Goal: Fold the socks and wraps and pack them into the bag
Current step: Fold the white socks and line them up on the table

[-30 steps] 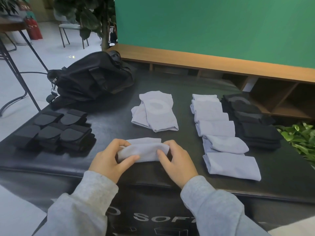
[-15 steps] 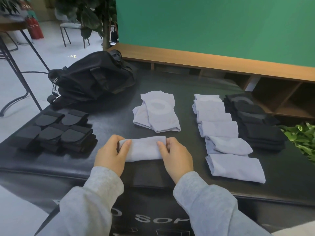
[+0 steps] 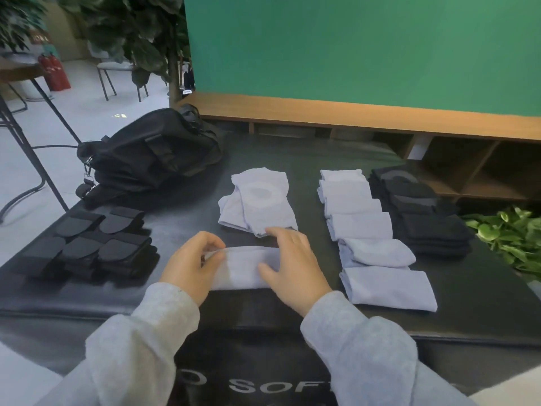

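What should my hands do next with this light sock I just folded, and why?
Probably lift the folded sock and set it at the near end of the light folded row. The left hand pinches its edge, the right hand rests on it, and it already looks folded.

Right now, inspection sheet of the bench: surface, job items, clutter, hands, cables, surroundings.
Surface: black padded mat, white lettering on its front edge.
Job's things: pale folded piece under both hands; unfolded pale pile behind it; row of folded pale pieces to the right; folded black stack beyond that; black folded wraps at left; black bag far left on the mat.
Clutter: nothing seen.
Hands: left hand pinches the piece's left end; right hand rests on its right end, fingers straight.
Cables: nothing seen.
Surroundings: green screen, wooden shelf, plants, red extinguisher.
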Demonstrator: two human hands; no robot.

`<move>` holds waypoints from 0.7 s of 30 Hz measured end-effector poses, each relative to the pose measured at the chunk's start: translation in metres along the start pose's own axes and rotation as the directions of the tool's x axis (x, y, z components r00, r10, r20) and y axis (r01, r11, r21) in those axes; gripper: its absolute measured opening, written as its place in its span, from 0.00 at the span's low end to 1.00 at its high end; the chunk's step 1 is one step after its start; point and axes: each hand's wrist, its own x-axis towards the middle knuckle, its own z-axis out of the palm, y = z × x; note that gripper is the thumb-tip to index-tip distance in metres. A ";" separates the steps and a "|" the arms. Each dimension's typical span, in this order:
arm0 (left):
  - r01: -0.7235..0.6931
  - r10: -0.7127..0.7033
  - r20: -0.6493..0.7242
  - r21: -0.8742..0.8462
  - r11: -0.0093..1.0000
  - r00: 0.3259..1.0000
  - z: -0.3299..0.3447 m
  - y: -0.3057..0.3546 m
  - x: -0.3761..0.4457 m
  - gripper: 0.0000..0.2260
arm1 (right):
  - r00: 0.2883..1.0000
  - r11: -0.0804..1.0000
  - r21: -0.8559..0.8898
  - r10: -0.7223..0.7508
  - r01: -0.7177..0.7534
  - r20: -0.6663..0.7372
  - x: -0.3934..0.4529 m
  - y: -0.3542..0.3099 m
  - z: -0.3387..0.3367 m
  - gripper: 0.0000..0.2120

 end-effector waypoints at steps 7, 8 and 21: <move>-0.311 0.312 0.024 -0.054 0.949 0.950 0.016 0.052 -0.007 0.13 | 0.982 0.999 -0.045 0.006 0.002 0.190 0.012 0.000 -0.038 0.24; -0.332 0.333 0.007 -0.054 0.942 0.943 0.018 0.058 -0.007 0.14 | 0.981 0.999 -0.029 0.024 -0.019 0.193 0.012 0.002 -0.046 0.21; -0.362 0.394 0.191 -0.184 0.914 0.899 0.045 0.066 0.025 0.20 | 0.996 0.996 0.067 -0.059 0.054 0.073 0.014 0.049 -0.094 0.04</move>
